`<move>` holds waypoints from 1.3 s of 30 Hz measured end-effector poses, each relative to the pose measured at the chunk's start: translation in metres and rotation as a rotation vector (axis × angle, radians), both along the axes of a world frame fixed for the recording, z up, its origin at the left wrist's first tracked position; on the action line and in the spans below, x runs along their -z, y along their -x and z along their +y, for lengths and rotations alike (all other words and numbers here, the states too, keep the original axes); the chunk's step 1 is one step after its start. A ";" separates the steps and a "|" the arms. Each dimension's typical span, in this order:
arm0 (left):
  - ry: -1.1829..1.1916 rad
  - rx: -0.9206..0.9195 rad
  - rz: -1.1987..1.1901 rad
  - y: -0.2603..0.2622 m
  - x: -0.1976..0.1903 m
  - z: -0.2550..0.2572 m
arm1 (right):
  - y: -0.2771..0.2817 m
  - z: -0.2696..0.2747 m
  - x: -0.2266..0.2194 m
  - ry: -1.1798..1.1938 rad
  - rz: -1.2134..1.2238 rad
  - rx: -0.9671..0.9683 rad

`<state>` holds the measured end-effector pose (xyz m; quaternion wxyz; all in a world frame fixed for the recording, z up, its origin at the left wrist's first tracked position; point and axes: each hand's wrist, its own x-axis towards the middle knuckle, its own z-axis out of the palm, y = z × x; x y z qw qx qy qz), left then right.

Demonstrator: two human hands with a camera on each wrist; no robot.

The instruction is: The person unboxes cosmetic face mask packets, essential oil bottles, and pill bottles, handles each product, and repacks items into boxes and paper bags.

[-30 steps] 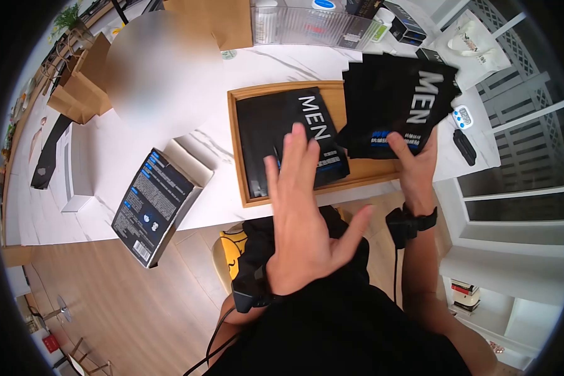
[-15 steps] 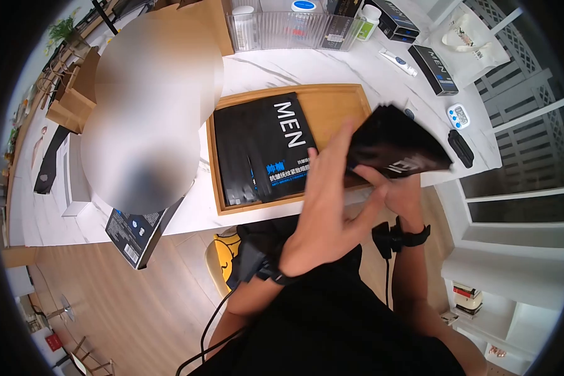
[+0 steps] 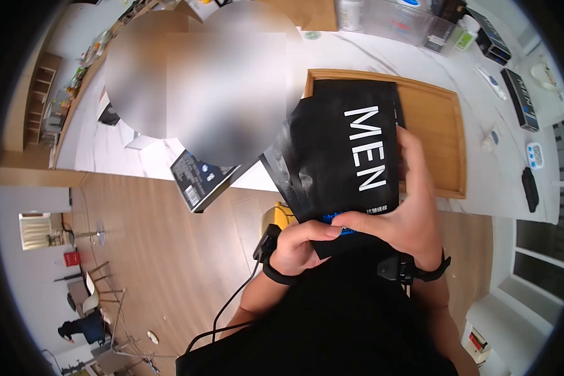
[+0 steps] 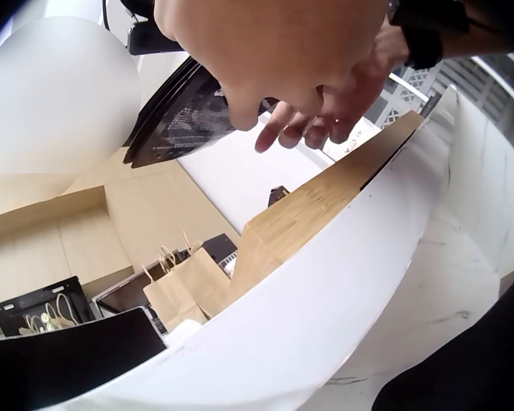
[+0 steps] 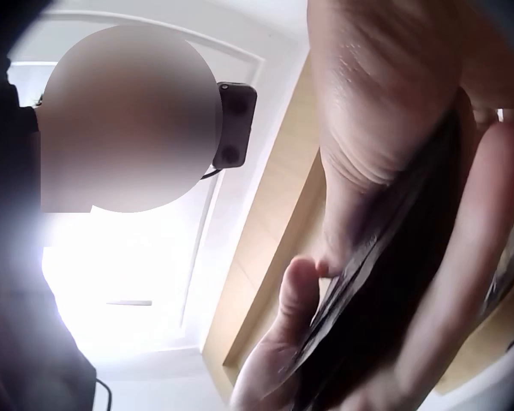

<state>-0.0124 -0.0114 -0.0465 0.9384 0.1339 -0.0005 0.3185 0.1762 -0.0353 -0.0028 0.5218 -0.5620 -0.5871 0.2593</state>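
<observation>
Both hands hold a stack of black foil sachets [image 3: 332, 156] printed with a large white MEN, over the near left part of the wooden tray [image 3: 448, 135]. My left hand [image 3: 297, 247] grips the lower left corner, thumb on the front. My right hand [image 3: 417, 216] holds the lower right, its thumb across the blue print and its fingers along the right edge. In the left wrist view the stacked edges of the sachets [image 4: 184, 120] show. The right wrist view has the sachets [image 5: 385, 282] between thumb and fingers. The stack hides much of the tray.
A black printed box [image 3: 200, 178] lies at the table's near edge on the left. Along the right are a slim black MEN box [image 3: 520, 100], a white timer [image 3: 534, 155] and a black strap-like object [image 3: 529, 189]. A clear organizer [image 3: 401, 25] stands at the back.
The right hand has brought its sachets leftward, from the tray's right side to over its left part. The left hand, spread and empty a second ago, now grips them too. The head view has shifted.
</observation>
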 end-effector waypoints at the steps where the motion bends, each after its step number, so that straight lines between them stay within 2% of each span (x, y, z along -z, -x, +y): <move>1: 0.000 -0.015 0.017 0.004 0.000 -0.002 | 0.007 0.001 0.006 -0.019 0.175 -0.046; 3: 0.074 -0.116 0.148 0.008 -0.007 -0.006 | 0.017 0.001 0.013 -0.041 0.274 -0.080; 5: 0.084 -0.122 0.193 0.020 -0.002 -0.005 | 0.021 0.004 0.017 -0.124 0.399 -0.109; 7: -0.122 -0.241 0.508 0.024 -0.005 -0.004 | 0.022 0.005 0.016 -0.064 0.415 -0.084; 8: -0.037 -0.235 0.553 0.018 -0.023 -0.003 | 0.022 0.006 0.015 -0.002 0.430 -0.047; 9: -0.036 -0.242 0.557 0.017 -0.026 -0.001 | 0.019 0.007 0.014 -0.017 0.356 -0.014; 11: 0.025 -0.187 0.318 0.016 -0.029 0.008 | 0.023 0.010 -0.001 -0.026 0.525 0.218; 12: -0.073 -0.192 0.336 0.017 -0.028 0.012 | 0.011 0.011 0.000 -0.024 0.528 0.217; 14: -0.098 -0.201 0.373 0.018 -0.030 0.012 | -0.021 0.016 0.001 -0.209 -0.197 0.447; 15: -0.127 -0.208 0.409 0.019 -0.032 0.013 | -0.020 0.011 -0.004 -0.210 -0.195 0.444; 17: -0.113 -0.180 0.363 0.021 -0.034 0.011 | -0.007 -0.001 -0.018 0.083 -0.192 0.268; 18: -0.231 -0.237 0.523 0.023 -0.031 0.007 | 0.000 0.003 -0.017 -0.073 -0.210 0.132; 19: -0.350 -0.292 0.681 0.025 -0.026 0.003 | 0.006 0.005 -0.018 -0.094 -0.110 -0.016; 20: -0.346 -0.312 0.565 0.023 -0.019 0.001 | 0.009 0.006 -0.018 -0.002 -0.090 -0.079; 21: -0.314 -0.238 0.749 0.028 -0.027 -0.001 | 0.011 0.007 -0.016 0.089 -0.070 -0.146; 23: -0.360 -0.260 0.527 0.034 -0.018 -0.001 | 0.009 0.010 -0.021 0.112 -0.039 -0.190; 25: -0.142 -0.256 0.346 0.031 -0.023 0.001 | 0.010 0.011 -0.020 0.142 0.000 -0.232; 26: -0.170 -0.238 0.506 0.034 -0.028 0.002 | 0.012 0.012 -0.016 0.114 0.038 -0.148; 27: -0.092 -0.269 0.463 0.032 -0.030 0.003 | 0.013 0.013 -0.014 0.085 0.073 -0.064; 29: -0.216 -0.155 0.461 0.034 -0.032 0.012 | 0.012 0.014 -0.017 0.143 0.179 0.060; 30: -0.218 -0.157 0.461 0.032 -0.034 0.013 | 0.009 0.014 -0.015 0.122 0.206 0.078; 32: -0.076 -0.241 0.395 0.029 -0.039 0.012 | 0.001 0.014 -0.006 0.095 0.289 0.109; 33: -0.076 -0.246 0.399 0.030 -0.039 0.011 | -0.003 0.014 -0.008 0.076 0.321 0.185; 35: -0.138 -0.329 0.501 0.033 -0.035 0.009 | 0.005 0.027 -0.014 -0.205 0.420 0.432; 37: -0.114 -0.397 0.581 0.039 -0.028 0.006 | -0.018 0.037 0.002 -0.441 0.110 0.504; 38: -0.175 -0.439 0.634 0.040 -0.026 0.006 | -0.024 0.038 0.001 -0.480 -0.235 0.586; 39: -0.237 -0.478 0.685 0.039 -0.027 0.006 | -0.025 0.032 -0.001 -0.479 -0.235 0.586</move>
